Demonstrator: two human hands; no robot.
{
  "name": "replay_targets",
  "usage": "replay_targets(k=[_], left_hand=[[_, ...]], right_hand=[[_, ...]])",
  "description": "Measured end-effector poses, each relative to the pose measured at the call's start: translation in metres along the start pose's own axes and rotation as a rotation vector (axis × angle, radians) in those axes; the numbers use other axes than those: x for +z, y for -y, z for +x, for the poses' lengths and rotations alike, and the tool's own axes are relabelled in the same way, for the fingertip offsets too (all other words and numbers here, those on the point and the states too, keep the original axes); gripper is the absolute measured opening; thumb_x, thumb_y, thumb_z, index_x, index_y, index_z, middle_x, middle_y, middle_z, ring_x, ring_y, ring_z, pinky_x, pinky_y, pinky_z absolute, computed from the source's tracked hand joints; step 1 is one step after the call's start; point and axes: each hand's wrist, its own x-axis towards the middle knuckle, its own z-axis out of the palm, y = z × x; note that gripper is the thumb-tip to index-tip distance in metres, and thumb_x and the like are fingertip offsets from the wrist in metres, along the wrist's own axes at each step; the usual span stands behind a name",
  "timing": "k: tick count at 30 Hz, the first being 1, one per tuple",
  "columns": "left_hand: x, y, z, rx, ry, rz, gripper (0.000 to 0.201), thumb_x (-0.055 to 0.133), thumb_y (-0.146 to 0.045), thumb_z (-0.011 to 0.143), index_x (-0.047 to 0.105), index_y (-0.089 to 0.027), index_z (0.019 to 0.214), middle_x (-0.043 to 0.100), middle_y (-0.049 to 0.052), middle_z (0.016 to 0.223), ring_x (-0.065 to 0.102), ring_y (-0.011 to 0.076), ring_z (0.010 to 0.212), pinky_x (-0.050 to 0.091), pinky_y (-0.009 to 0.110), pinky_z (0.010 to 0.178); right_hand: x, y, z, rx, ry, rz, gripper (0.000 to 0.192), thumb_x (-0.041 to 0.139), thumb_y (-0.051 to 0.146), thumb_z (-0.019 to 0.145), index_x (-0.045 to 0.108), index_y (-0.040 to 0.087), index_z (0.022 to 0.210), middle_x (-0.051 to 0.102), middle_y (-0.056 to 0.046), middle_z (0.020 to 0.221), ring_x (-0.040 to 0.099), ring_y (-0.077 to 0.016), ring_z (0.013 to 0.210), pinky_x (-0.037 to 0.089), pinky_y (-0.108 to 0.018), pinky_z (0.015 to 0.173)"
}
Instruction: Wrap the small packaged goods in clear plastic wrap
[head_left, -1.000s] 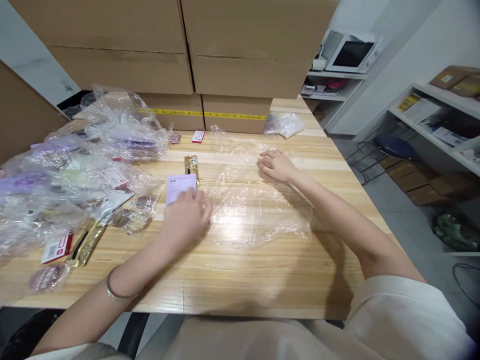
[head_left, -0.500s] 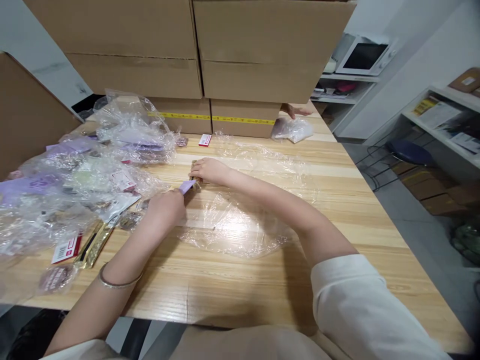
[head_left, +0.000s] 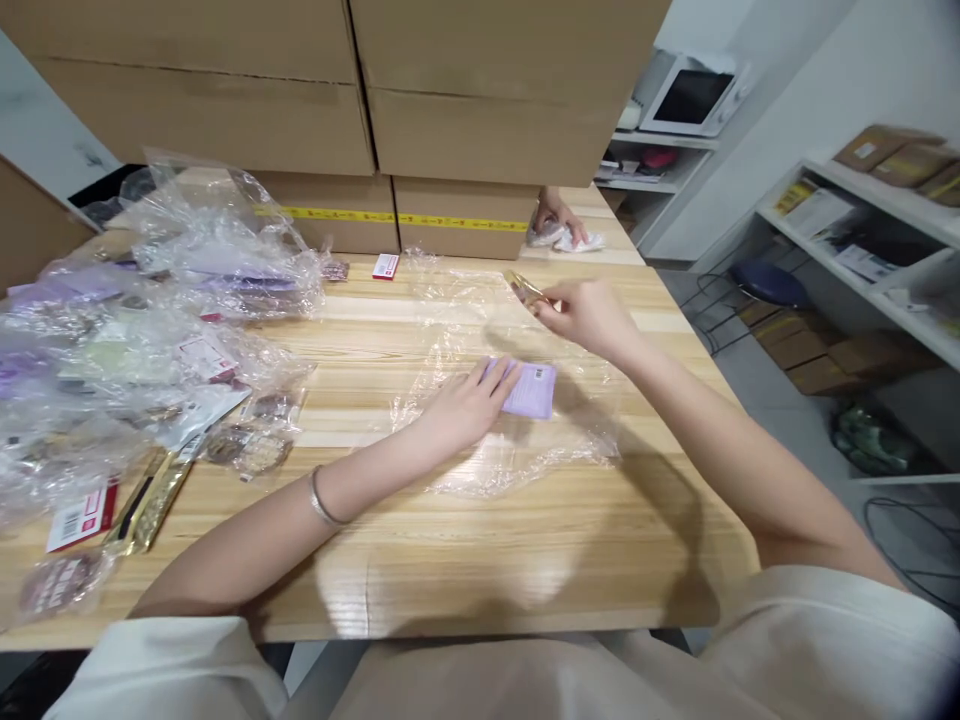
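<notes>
Purple packet, mid-frame, is overlapped by the left hand, whose grip cannot be told; were the clear film beneath tugged, the packet could be shifted. At upper centre, a gold sachet is pinched near one end by the right hand, so could be dropped.

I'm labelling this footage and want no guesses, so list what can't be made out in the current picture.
Head view: part of the purple packet, covered by the left hand.
Head view: the purple packet's print, too small and blurred to read.
Head view: one end of the gold packet, hidden by the right hand.
Head view: whoever owns the co-worker's hand, mostly hidden by the stacked cardboard boxes.
Head view: the pile of plastic bags, cut off by the left edge.
</notes>
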Motion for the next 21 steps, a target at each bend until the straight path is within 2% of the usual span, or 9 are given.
replay_targets(k=[2, 4, 8, 10, 12, 14, 16, 19, 21], left_hand=[[0.006, -0.003, 0.004, -0.027, 0.069, -0.083, 0.063, 0.043, -0.040, 0.100, 0.036, -0.002, 0.149, 0.040, 0.024, 0.154, 0.037, 0.0379, 0.143, 0.039, 0.049, 0.112], [0.004, 0.002, 0.000, -0.001, 0.088, -0.172, 0.064, 0.038, -0.049, 0.101, 0.044, -0.004, 0.145, 0.048, 0.023, 0.148, 0.043, 0.0359, 0.139, 0.039, 0.049, 0.111], [-0.019, 0.040, -0.027, 0.027, 0.010, -0.228, 0.041, 0.033, -0.031, 0.101, 0.066, -0.014, 0.119, 0.067, 0.014, 0.119, 0.060, 0.0269, 0.112, 0.045, 0.044, 0.100], [-0.032, 0.059, -0.049, 0.028, 0.025, -0.270, 0.037, 0.035, -0.029, 0.100, 0.068, -0.016, 0.111, 0.067, 0.012, 0.111, 0.061, 0.0241, 0.105, 0.046, 0.040, 0.096], [-0.042, 0.068, -0.070, 0.028, 0.076, -0.334, 0.033, 0.041, -0.036, 0.099, 0.067, -0.018, 0.113, 0.066, 0.010, 0.115, 0.060, 0.0229, 0.107, 0.045, 0.038, 0.097], [-0.046, 0.064, -0.086, 0.046, 0.149, -0.366, 0.039, 0.054, -0.046, 0.094, 0.063, -0.021, 0.122, 0.062, 0.010, 0.126, 0.058, 0.0247, 0.115, 0.045, 0.038, 0.100], [-0.044, 0.051, -0.095, 0.101, 0.212, -0.341, 0.051, 0.063, -0.046, 0.087, 0.057, -0.022, 0.131, 0.057, 0.011, 0.135, 0.054, 0.0277, 0.122, 0.044, 0.040, 0.102], [-0.033, 0.031, -0.096, 0.168, 0.233, -0.210, 0.044, 0.059, -0.022, 0.086, 0.057, -0.018, 0.130, 0.056, 0.015, 0.135, 0.050, 0.0299, 0.128, 0.041, 0.043, 0.108], [-0.029, 0.028, -0.096, 0.139, 0.235, -0.124, 0.042, 0.052, -0.008, 0.083, 0.061, -0.015, 0.123, 0.058, 0.016, 0.134, 0.050, 0.0306, 0.129, 0.038, 0.046, 0.110]], right_hand=[[0.005, -0.005, -0.029, -0.017, -0.015, -0.026, 0.030, 0.052, 0.034, 0.094, 0.078, 0.019, 0.098, 0.073, -0.007, 0.080, 0.062, -0.0200, 0.070, 0.036, -0.030, 0.063], [0.017, 0.002, -0.055, -0.104, 0.011, -0.090, 0.032, 0.048, 0.031, 0.097, 0.076, 0.021, 0.109, 0.073, -0.008, 0.081, 0.063, -0.0215, 0.075, 0.040, -0.031, 0.067], [0.033, 0.024, -0.090, -0.293, 0.181, -0.168, 0.035, 0.045, 0.031, 0.100, 0.070, 0.015, 0.119, 0.074, -0.013, 0.097, 0.065, -0.0261, 0.086, 0.046, -0.038, 0.078], [0.026, 0.030, -0.101, -0.325, 0.214, -0.104, 0.039, 0.046, 0.035, 0.100, 0.065, 0.012, 0.124, 0.070, -0.017, 0.116, 0.064, -0.0294, 0.100, 0.046, -0.042, 0.088], [0.011, 0.033, -0.111, -0.368, 0.249, 0.025, 0.043, 0.051, 0.041, 0.097, 0.061, 0.014, 0.129, 0.064, -0.016, 0.128, 0.061, -0.0302, 0.111, 0.045, -0.045, 0.095], [-0.001, 0.036, -0.122, -0.429, 0.332, 0.146, 0.049, 0.060, 0.043, 0.090, 0.058, 0.018, 0.132, 0.063, -0.014, 0.131, 0.060, -0.0288, 0.113, 0.047, -0.043, 0.095], [-0.004, 0.040, -0.134, -0.483, 0.378, 0.176, 0.049, 0.063, 0.033, 0.086, 0.057, 0.019, 0.133, 0.064, -0.012, 0.129, 0.061, -0.0279, 0.112, 0.048, -0.042, 0.095], [0.008, 0.040, -0.149, -0.499, 0.316, 0.068, 0.036, 0.051, 0.013, 0.090, 0.061, 0.017, 0.124, 0.069, -0.013, 0.119, 0.064, -0.0278, 0.107, 0.049, -0.044, 0.094], [0.017, 0.033, -0.158, -0.438, 0.267, 0.045, 0.030, 0.045, 0.009, 0.092, 0.065, 0.017, 0.113, 0.072, -0.013, 0.107, 0.067, -0.0272, 0.096, 0.052, -0.043, 0.086]])
